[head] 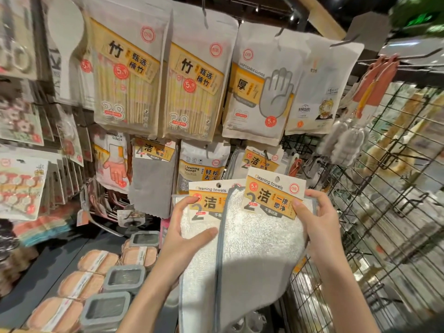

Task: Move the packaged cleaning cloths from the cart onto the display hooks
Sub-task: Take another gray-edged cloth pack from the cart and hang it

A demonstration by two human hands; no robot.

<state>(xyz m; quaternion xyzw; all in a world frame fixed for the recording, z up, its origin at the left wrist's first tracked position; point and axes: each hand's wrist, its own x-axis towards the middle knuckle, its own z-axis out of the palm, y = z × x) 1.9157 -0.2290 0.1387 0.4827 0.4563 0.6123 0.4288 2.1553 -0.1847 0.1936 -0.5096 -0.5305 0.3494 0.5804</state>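
Observation:
I hold two packs of white cleaning towels in front of the display. My left hand [189, 234] grips the left pack [199, 260] by its side, thumb on the white cloth and fingers near its yellow header card. My right hand [314, 217] grips the right pack [257, 239], which overlaps the left one, at the edge of its header card [274, 193]. Each card has a round hang hole at the top. Just behind hangs a matching cleaning towel pack [260, 159] on a display hook.
Packs of bamboo sticks [125, 75], disposable gloves [259, 92], a grey cloth [153, 179] and a cleaning sponge [201, 167] hang on hooks. A wire grid panel [384, 212] stands to the right. Grey lidded boxes [122, 277] and peach sponges lie on the lower left shelf.

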